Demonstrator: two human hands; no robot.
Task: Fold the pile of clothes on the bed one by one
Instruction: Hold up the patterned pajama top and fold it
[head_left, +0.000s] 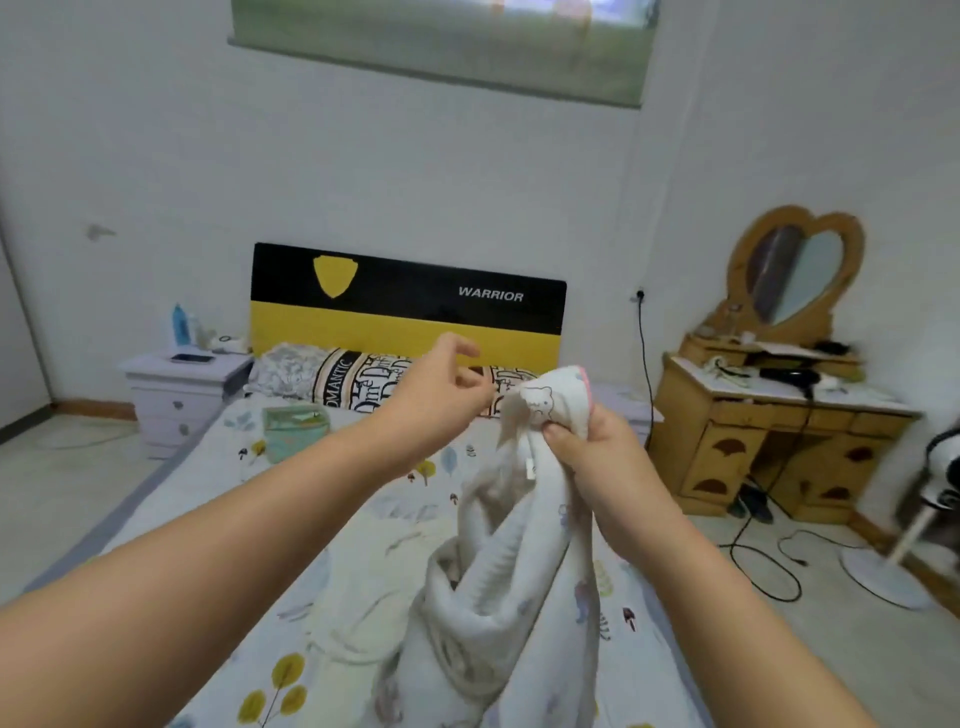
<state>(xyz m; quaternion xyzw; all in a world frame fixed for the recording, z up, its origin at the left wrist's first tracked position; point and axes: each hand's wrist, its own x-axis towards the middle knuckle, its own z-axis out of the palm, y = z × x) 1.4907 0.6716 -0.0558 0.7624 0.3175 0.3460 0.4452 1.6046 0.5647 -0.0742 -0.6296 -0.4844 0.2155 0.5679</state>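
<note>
A white garment (514, 566) printed with small cartoon animals hangs in the air above the bed (363, 519). My right hand (592, 447) grips its top edge, near a pink trim and a bear print. Just left of that edge my left hand (441, 384) is raised with its fingers loosely curled, holding nothing. The garment's lower part trails down onto the sheet. A pale cream piece of clothing (353, 623) lies flat on the bed below my left forearm.
A mint-green packet (296, 431) and patterned pillows (363, 379) lie by the black-and-yellow headboard (405, 312). A white nightstand (182, 395) stands left of the bed. To the right are a wooden dresser (779, 431), floor cables (763, 561) and a fan base (883, 571).
</note>
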